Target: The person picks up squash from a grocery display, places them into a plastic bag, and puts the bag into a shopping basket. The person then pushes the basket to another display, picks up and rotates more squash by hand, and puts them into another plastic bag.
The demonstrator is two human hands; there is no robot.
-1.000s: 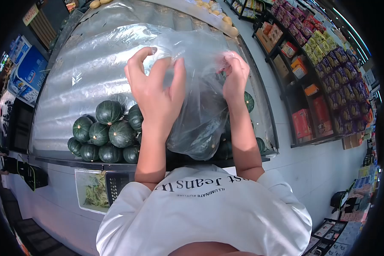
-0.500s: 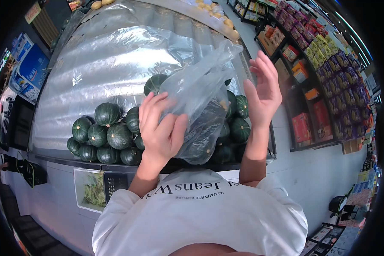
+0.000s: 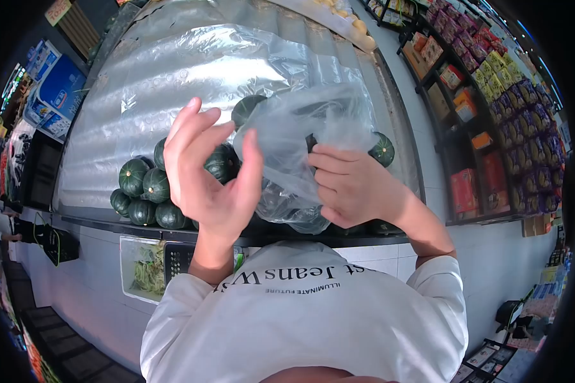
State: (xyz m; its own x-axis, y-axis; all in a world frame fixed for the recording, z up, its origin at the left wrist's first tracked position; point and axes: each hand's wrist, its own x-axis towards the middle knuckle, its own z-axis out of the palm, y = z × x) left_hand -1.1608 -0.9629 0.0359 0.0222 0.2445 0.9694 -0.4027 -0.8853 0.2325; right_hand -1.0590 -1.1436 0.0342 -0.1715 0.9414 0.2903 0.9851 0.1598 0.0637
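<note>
A clear plastic bag (image 3: 287, 131) stands up from the front of the display in the middle of the head view, with its lower part bulging near the edge. My right hand (image 3: 358, 185) has its fingers curled closed on the bag's right side. My left hand (image 3: 214, 172) is open beside the bag's left side, fingers spread and thumb apart. Dark green pumpkins (image 3: 156, 185) are piled on the left, partly behind my left hand. One pumpkin (image 3: 249, 110) shows behind the bag and another (image 3: 382, 150) to the right of it. What lies inside the bag is hard to make out.
Silvery film covers the display stand (image 3: 172, 76). Yellow produce (image 3: 358, 27) lies along its far edge. Shelves of packaged goods (image 3: 514, 140) rise on the right across an aisle. Below the front edge sits a white crate of greens (image 3: 144, 268); another person (image 3: 6, 226) is at far left.
My right hand has come down and inward from the open air and closed on the bag. My left hand has moved left off the bag, fingers spreading. The bag's raised top has dropped.
</note>
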